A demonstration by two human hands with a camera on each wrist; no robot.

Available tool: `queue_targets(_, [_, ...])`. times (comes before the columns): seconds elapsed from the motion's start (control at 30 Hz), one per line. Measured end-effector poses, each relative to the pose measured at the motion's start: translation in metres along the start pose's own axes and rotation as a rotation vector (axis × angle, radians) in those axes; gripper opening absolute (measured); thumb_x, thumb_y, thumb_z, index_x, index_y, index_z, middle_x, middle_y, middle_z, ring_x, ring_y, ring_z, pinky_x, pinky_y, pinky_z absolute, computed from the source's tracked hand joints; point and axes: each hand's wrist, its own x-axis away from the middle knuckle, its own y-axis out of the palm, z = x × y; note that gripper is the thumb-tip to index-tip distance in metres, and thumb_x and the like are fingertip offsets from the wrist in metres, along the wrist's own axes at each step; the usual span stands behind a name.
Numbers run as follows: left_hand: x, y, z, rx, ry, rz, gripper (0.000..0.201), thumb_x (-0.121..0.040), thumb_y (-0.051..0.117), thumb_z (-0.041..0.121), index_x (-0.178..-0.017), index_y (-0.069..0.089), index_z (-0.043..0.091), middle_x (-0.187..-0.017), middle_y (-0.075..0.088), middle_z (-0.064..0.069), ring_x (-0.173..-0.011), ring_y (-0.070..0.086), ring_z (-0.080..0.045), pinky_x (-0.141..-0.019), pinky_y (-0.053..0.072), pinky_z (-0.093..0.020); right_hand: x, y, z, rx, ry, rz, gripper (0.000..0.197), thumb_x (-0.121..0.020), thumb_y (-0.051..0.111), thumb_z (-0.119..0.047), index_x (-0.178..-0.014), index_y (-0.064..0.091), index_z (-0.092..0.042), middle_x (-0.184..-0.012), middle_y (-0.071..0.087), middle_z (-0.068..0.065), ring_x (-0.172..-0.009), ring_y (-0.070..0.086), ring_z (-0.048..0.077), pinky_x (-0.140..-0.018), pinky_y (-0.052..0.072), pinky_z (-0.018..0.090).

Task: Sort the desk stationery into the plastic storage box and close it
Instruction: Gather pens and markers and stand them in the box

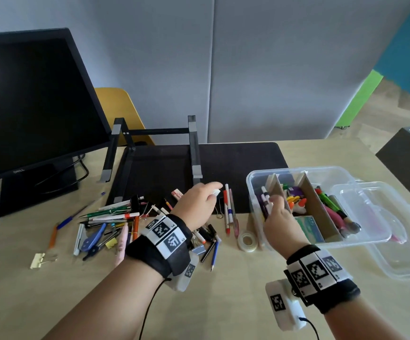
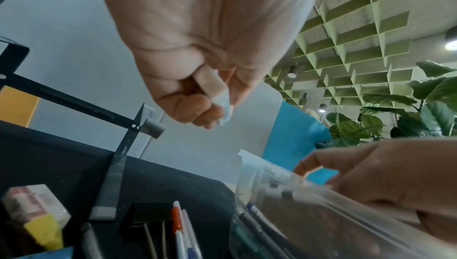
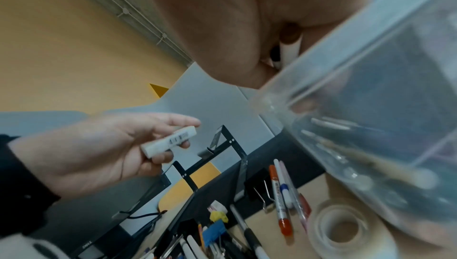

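At the far left a dark monitor [image 1: 27, 106] stands on the tabletop [image 1: 51, 290], with a yellow binder clip [image 1: 38, 260] lying in front of it. Next comes a loose heap of pens, pencils and clips [image 1: 115, 224], partly on the black desk mat [image 1: 223, 168] where a black laptop stand [image 1: 154, 153] also sits. Above the heap's right edge the left hand [image 1: 199, 204] is raised, its fingers curled and pinching a small white eraser [image 3: 169, 142] with a printed barcode between thumb and fingertips. Just right of it three pens [image 1: 229, 212] lie side by side across the mat's edge, and a roll of clear tape [image 1: 247, 241] rests flat on the tabletop beside the box. The plastic storage box [image 1: 255, 182] stands open at the right, split by cardboard dividers [image 1: 316, 207] and already holding markers and other coloured stationery. The right hand [image 1: 281, 218] reaches into its leftmost compartment, fingers closed around white markers [image 1: 266, 200]. The clear lid [image 1: 395, 241] lies open-side up, touching the box's right side.
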Motion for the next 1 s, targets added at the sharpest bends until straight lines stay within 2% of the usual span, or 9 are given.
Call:
queue_targets(0.13, [0.001, 0.004, 0.015, 0.018, -0.014, 0.012, 0.041, -0.099, 0.034, 0.013, -0.134, 0.051, 0.025, -0.129, 0.055, -0.007, -0.114, 0.054, -0.023, -0.098, 0.044, -0.038, -0.008, 0.002, 0.011, 0.136, 0.012, -0.148, 0.040, -0.087, 0.034, 0.001, -0.123, 0.040, -0.014, -0.115, 0.056, 0.016, -0.104, 0.055, 0.033, -0.082, 0.041, 0.036])
queue_targets(0.2, [0.003, 0.006, 0.023, 0.008, -0.017, 0.029, 0.042, -0.097, 0.038, 0.012, -0.134, 0.051, 0.025, -0.131, 0.056, -0.003, -0.116, 0.054, -0.022, -0.098, 0.045, -0.034, -0.012, 0.002, 0.013, 0.171, 0.017, -0.182, 0.035, -0.088, 0.035, -0.001, -0.121, 0.044, -0.011, -0.119, 0.053, 0.016, -0.108, 0.053, 0.033, -0.084, 0.040, 0.035])
queue_targets(0.33, [0.005, 0.010, 0.035, -0.010, -0.015, 0.084, 0.039, -0.095, 0.046, 0.013, -0.131, 0.054, 0.025, -0.120, 0.063, -0.001, -0.100, 0.061, -0.022, -0.078, 0.041, -0.019, -0.018, -0.001, 0.020, 0.315, -0.064, -0.231, 0.027, -0.093, 0.040, -0.008, -0.116, 0.052, -0.006, -0.117, 0.059, 0.014, -0.107, 0.058, 0.028, -0.080, 0.043, 0.029])
queue_targets(0.47, [0.005, 0.015, 0.047, -0.021, -0.030, 0.106, 0.038, -0.093, 0.051, 0.016, -0.130, 0.054, 0.026, -0.115, 0.065, 0.001, -0.083, 0.062, -0.015, -0.074, 0.045, -0.020, -0.015, -0.008, 0.025, 0.382, -0.157, -0.286, 0.023, -0.093, 0.042, -0.011, -0.106, 0.060, -0.003, -0.106, 0.064, 0.013, -0.098, 0.062, 0.027, -0.078, 0.047, 0.029])
queue_targets(0.57, [0.003, 0.020, 0.058, -0.003, -0.030, 0.122, 0.037, -0.091, 0.056, 0.017, -0.127, 0.056, 0.025, -0.114, 0.064, 0.002, -0.083, 0.062, -0.011, -0.081, 0.049, -0.023, -0.009, -0.026, 0.032, 0.232, -0.212, -0.143, 0.021, -0.094, 0.042, -0.014, -0.091, 0.063, -0.009, -0.088, 0.066, 0.005, -0.080, 0.063, 0.018, -0.069, 0.052, 0.024])
queue_targets(0.67, [0.000, 0.031, 0.072, 0.016, -0.003, 0.137, 0.033, -0.090, 0.058, 0.014, -0.122, 0.060, 0.023, -0.111, 0.065, 0.003, -0.082, 0.063, -0.010, -0.081, 0.049, -0.022, -0.009, -0.051, 0.050, 0.082, -0.290, 0.094, 0.021, -0.092, 0.046, -0.015, -0.082, 0.063, -0.008, -0.078, 0.060, 0.003, -0.069, 0.056, 0.017, -0.056, 0.041, 0.019])
queue_targets(0.77, [-0.005, 0.048, 0.085, 0.037, 0.013, 0.135, 0.031, -0.091, 0.055, 0.012, -0.119, 0.062, 0.022, -0.109, 0.066, 0.005, -0.094, 0.062, -0.012, -0.080, 0.045, -0.017, -0.022, -0.070, 0.078, 0.045, -0.247, 0.242, 0.016, -0.089, 0.050, -0.012, -0.088, 0.065, -0.005, -0.086, 0.052, 0.003, -0.078, 0.052, 0.024, -0.067, 0.040, 0.027])
queue_targets(0.87, [-0.010, 0.071, 0.101, 0.036, 0.032, 0.096, 0.029, -0.091, 0.054, 0.014, -0.118, 0.063, 0.021, -0.113, 0.066, 0.005, -0.102, 0.060, -0.010, -0.084, 0.045, -0.017, -0.035, -0.081, 0.103, 0.047, -0.140, 0.228, 0.020, -0.088, 0.050, -0.011, -0.102, 0.064, -0.005, -0.104, 0.055, 0.011, -0.089, 0.057, 0.032, -0.075, 0.042, 0.031])
queue_targets(1.0, [-0.016, 0.099, 0.121, 0.014, 0.053, 0.048, 0.032, -0.092, 0.053, 0.016, -0.123, 0.061, 0.018, -0.121, 0.065, 0.002, -0.105, 0.061, -0.011, -0.088, 0.046, -0.019, -0.042, -0.084, 0.120, 0.026, -0.132, 0.175, 0.021, -0.091, 0.049, -0.011, -0.105, 0.063, -0.006, -0.110, 0.057, 0.013, -0.094, 0.056, 0.029, -0.075, 0.038, 0.028])
